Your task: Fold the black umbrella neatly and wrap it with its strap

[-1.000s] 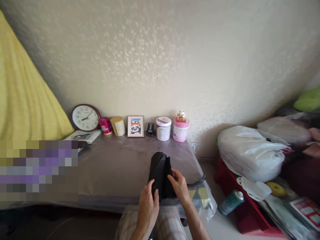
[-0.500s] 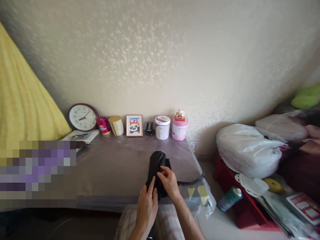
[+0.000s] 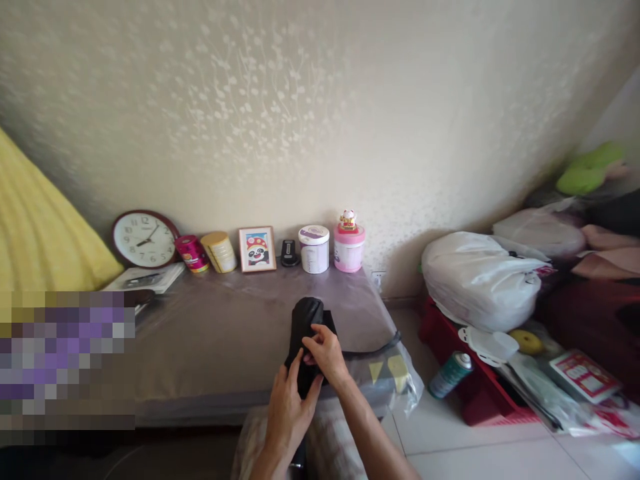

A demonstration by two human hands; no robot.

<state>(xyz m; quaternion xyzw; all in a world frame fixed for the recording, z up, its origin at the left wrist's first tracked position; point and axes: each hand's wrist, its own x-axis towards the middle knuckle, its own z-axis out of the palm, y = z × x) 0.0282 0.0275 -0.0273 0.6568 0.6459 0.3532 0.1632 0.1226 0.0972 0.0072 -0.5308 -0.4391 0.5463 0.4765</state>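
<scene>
A black folded umbrella [image 3: 304,320] lies over the table's front edge, its dark shaft or handle showing below near my lap. My left hand [image 3: 293,407] is wrapped round its lower part, with the thumb on the right side and the fingers on the left. My right hand [image 3: 325,353] is closed in a pinch on the black fabric, just above the left fingers. What lies between the right fingertips is mostly hidden. A loose black flap shows behind the right hand.
On the table [image 3: 225,333], a clock [image 3: 145,239], canisters, a picture frame [image 3: 257,250] and two tubs [image 3: 314,250] line the wall. A dark strip [image 3: 375,348] crosses the right corner. Rightward on the floor are a spray can [image 3: 451,375], a red basket [image 3: 493,400] and a white bag [image 3: 480,280].
The view has shifted slightly to the right. My left thumb has moved out to the umbrella's right side, and my right hand has shifted a little over the fabric.
</scene>
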